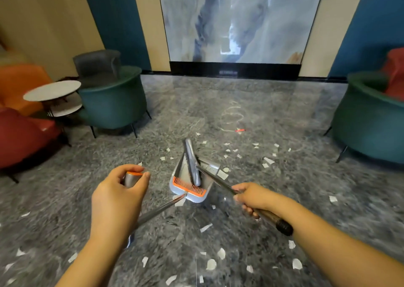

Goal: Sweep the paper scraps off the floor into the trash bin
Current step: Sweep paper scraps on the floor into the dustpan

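Note:
My left hand (119, 196) is closed around the grey, orange-tipped top of the dustpan handle (153, 212). The grey dustpan (189, 197), with an orange comb along its rim, stands on the floor ahead of me. My right hand (251, 197) grips the dark broom handle (273, 220). The grey broom head (193, 162) lies inside the dustpan, pointing away from me. White paper scraps (211, 264) lie scattered over the grey marble floor, near my feet and beyond the dustpan (268, 160). No trash bin is in view.
A green armchair (113, 103) with a dark cushion, a round two-tier side table (52, 93) and red and orange seats (24, 136) stand at the left. Another green armchair (369, 120) stands at the right. A small red scrap (239, 130) lies farther out.

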The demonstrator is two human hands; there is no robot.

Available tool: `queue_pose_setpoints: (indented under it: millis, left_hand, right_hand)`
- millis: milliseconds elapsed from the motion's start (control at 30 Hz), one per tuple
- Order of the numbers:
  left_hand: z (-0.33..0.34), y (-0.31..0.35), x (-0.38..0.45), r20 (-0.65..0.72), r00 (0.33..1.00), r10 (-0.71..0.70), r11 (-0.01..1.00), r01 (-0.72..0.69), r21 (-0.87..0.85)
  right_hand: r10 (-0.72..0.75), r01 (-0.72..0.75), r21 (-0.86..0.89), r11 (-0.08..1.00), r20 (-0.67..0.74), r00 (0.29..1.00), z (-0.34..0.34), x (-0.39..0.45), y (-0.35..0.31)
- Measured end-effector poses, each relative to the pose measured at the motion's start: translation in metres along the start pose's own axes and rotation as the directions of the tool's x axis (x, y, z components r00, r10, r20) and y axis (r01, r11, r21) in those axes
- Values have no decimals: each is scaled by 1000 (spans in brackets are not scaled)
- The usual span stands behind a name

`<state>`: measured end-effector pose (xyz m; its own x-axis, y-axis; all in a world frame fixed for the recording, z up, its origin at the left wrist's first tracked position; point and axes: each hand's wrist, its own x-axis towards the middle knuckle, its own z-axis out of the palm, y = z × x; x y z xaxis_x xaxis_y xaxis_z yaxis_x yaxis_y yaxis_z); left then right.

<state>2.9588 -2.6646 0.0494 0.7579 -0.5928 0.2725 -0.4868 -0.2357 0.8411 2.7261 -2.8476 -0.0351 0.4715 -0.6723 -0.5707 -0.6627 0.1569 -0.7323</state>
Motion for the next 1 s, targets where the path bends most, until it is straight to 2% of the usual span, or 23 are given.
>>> queue_pose_setpoints:
  millis: [200, 667, 800, 1000]
  left_hand:
    - [51, -8, 110, -29, 1000, -8, 1000, 8, 4]
    - [201, -22, 397, 62, 998, 25, 1000, -25, 2]
    - [252, -20, 461, 65, 997, 34, 999, -35, 16]
    - [349, -16, 564, 49, 999, 11, 1000, -12, 24]
  right_hand:
    - [3, -3, -4, 1000, 37, 999, -40, 108, -50]
    - [66, -66, 70, 995, -9, 998, -140, 358, -178]
    - [77, -76, 125, 989, -3, 997, -176, 425, -199]
    - [66, -66, 95, 993, -3, 998, -252, 554, -236]
